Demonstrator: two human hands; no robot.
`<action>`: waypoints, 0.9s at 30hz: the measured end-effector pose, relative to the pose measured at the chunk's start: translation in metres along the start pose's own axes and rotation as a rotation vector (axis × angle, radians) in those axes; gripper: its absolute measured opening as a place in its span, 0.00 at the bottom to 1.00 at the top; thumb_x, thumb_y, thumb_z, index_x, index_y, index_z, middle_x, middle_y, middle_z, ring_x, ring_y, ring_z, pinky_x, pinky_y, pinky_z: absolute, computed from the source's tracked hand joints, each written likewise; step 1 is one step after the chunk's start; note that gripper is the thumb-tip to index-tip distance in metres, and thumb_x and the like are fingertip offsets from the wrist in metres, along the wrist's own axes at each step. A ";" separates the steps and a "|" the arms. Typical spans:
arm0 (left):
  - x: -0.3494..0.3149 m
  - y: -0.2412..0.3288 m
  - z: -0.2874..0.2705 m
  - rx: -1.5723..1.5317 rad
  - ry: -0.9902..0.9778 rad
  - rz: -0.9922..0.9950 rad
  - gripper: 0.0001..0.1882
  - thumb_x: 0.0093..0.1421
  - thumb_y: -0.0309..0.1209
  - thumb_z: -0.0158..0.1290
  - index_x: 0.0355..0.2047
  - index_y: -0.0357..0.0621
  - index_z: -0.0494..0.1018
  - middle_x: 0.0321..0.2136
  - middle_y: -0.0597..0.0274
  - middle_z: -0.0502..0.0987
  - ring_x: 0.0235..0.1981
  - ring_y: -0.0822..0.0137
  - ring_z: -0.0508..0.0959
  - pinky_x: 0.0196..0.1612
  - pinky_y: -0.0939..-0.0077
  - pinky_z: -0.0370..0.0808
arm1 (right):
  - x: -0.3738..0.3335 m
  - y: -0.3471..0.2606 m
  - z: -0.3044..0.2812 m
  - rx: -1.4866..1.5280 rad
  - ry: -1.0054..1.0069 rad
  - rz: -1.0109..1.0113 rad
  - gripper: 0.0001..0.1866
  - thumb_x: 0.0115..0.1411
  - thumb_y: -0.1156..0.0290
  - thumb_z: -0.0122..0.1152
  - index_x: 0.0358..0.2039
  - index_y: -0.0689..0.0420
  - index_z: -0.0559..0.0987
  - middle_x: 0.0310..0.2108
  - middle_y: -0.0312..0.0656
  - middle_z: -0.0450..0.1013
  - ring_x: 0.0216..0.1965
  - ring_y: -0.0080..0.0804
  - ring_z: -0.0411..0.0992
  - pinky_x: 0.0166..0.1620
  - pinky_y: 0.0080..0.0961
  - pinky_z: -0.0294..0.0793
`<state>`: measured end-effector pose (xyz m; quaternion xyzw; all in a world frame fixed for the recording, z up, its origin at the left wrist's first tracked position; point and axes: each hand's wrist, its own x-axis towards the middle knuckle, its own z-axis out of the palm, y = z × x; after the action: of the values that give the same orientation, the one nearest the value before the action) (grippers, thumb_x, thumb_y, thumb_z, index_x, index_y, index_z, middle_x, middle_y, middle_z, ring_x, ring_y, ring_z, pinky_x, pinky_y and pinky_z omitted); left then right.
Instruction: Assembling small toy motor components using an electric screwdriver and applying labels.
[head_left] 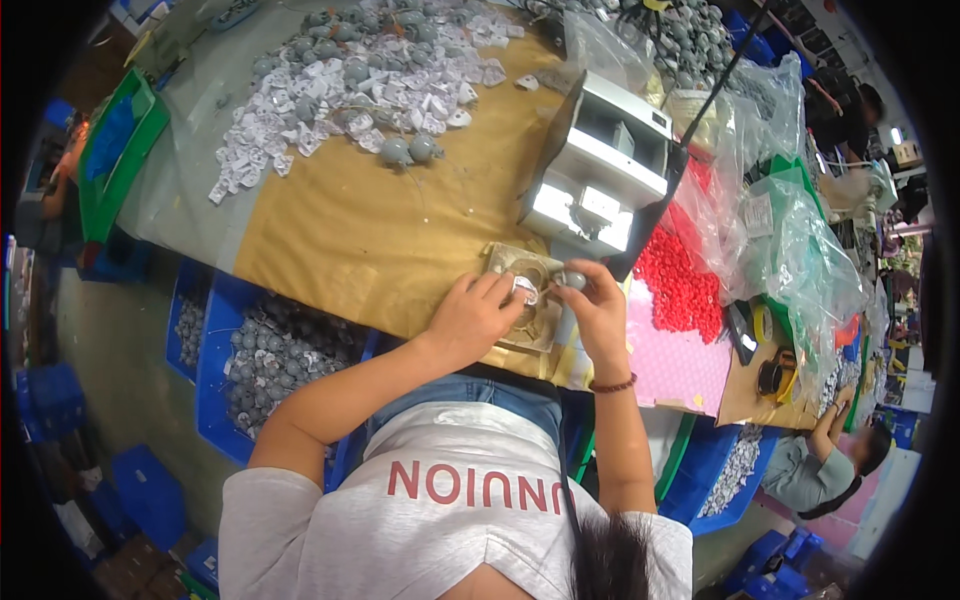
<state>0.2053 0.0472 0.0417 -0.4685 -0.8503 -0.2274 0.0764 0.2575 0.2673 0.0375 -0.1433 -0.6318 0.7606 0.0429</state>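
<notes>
In front of me a tan block with a rounded recess lies at the table's near edge. My left hand reaches over its left side, fingers closed at a small white flat piece that sits over the recess. Between the thumb and fingers of my right hand is a grey round part, held just above the block's right edge. The exact grip of the left fingertips is partly hidden.
Behind the block stands a white boxy device. White pieces and grey round parts are heaped at the far left. Red parts lie to the right. A blue bin of grey parts sits below. Another person works at far right.
</notes>
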 end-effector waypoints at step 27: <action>0.004 -0.006 0.000 -0.052 0.021 0.019 0.22 0.47 0.28 0.61 0.45 0.46 0.77 0.45 0.57 0.75 0.47 0.59 0.75 0.47 0.64 0.72 | 0.015 -0.033 -0.022 -0.549 -0.273 -0.147 0.15 0.57 0.88 0.62 0.45 0.61 0.79 0.46 0.38 0.72 0.41 0.22 0.75 0.41 0.21 0.77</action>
<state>0.1983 0.0475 0.0417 -0.4762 -0.8386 -0.2538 0.0753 0.2451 0.2982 0.0641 0.0001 -0.8219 0.5689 -0.0280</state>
